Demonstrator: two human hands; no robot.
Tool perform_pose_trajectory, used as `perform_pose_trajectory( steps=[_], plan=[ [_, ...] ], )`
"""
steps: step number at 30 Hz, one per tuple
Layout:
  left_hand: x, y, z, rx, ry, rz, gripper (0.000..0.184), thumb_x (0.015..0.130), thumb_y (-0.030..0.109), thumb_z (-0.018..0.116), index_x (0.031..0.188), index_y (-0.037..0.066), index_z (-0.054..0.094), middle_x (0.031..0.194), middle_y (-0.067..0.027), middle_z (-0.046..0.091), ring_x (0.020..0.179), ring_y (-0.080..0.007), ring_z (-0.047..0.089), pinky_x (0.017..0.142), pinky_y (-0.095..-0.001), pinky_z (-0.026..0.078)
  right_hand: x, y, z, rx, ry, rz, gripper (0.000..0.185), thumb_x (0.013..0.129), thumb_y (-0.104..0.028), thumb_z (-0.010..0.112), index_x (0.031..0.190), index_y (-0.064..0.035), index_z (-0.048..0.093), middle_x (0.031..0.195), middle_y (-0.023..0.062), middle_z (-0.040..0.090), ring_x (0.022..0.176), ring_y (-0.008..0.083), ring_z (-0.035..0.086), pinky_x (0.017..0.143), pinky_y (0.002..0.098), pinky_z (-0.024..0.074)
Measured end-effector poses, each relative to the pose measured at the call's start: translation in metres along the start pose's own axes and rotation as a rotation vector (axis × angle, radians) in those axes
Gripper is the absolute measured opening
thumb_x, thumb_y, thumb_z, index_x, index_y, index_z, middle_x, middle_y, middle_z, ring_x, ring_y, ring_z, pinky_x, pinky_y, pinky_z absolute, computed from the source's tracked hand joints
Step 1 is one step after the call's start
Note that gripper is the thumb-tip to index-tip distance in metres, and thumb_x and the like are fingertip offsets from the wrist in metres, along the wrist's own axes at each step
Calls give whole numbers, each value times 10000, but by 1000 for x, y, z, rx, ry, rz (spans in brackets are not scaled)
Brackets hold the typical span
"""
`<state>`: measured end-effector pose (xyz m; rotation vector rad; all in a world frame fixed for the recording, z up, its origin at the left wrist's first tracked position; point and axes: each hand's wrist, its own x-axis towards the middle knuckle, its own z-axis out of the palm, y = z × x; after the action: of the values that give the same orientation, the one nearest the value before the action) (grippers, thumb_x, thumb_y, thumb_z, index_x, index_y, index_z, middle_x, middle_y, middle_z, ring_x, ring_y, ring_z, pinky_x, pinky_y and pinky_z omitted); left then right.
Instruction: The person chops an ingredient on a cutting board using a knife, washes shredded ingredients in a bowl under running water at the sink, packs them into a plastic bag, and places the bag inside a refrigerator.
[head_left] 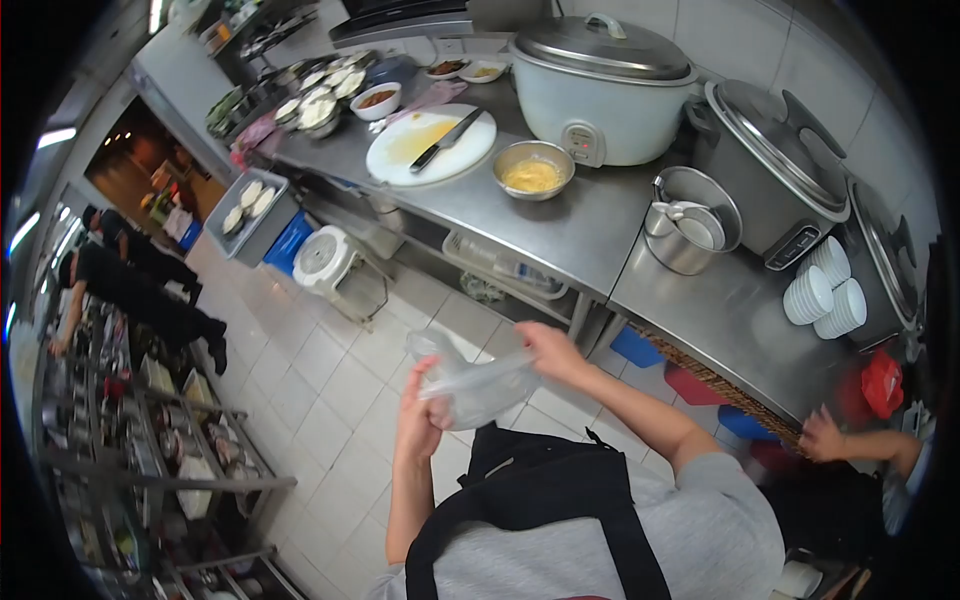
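Note:
In front of my apron, above the tiled floor, I hold a clear plastic container (490,392) between both hands. A second see-through piece rises from it near my left hand; whether this is a lid cannot be made out. My left hand (422,412) is closed on the container's left side, fingers upward. The right hand (550,352) grips its far right edge. Ahead on the steel counter (560,235) stand a metal bowl of yellow, egg-like food (533,177) and a white round cutting board (400,160) with a knife (447,140) on it.
A large rice cooker (600,100), a metal pot (690,225) and stacked white cups (825,290) stand rightward. Another person's hand (822,437) is at the lower right. A white stool (325,258) stands by the counter. Two people (130,290) work beside the left shelving (200,440).

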<state>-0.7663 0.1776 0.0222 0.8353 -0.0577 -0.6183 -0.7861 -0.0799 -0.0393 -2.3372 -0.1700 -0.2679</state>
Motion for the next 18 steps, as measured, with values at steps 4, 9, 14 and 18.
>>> perform_pose_trajectory(
  steps=[4,9,14,18],
  plan=[
    [74,-7,20,783,-244,-62,349,748,57,487,1094,83,529,668,19,549,524,-63,472,476,-209,383,26,1,-84,1057,203,588,508,745,-48,581,1224,-50,413,853,136,642,732,165,625,603,294,471],
    [207,18,-20,525,-87,-72,195,804,58,580,997,47,607,720,-4,596,648,-72,541,580,-218,444,50,-20,-98,927,-284,443,526,756,-163,633,1215,-30,413,790,48,587,693,103,556,626,242,459],
    [251,86,41,423,-296,-143,281,809,37,566,1089,47,552,845,-19,598,742,-100,571,642,-238,472,73,14,-78,617,95,516,261,781,-90,596,1028,-6,586,880,28,620,802,92,562,704,239,465],
    [264,102,45,556,-1156,-542,337,843,77,556,1178,46,526,959,-51,602,875,-145,565,751,-276,473,100,29,-88,952,784,715,280,842,1,477,1109,-10,559,869,55,633,739,120,611,661,251,513]
  ],
)
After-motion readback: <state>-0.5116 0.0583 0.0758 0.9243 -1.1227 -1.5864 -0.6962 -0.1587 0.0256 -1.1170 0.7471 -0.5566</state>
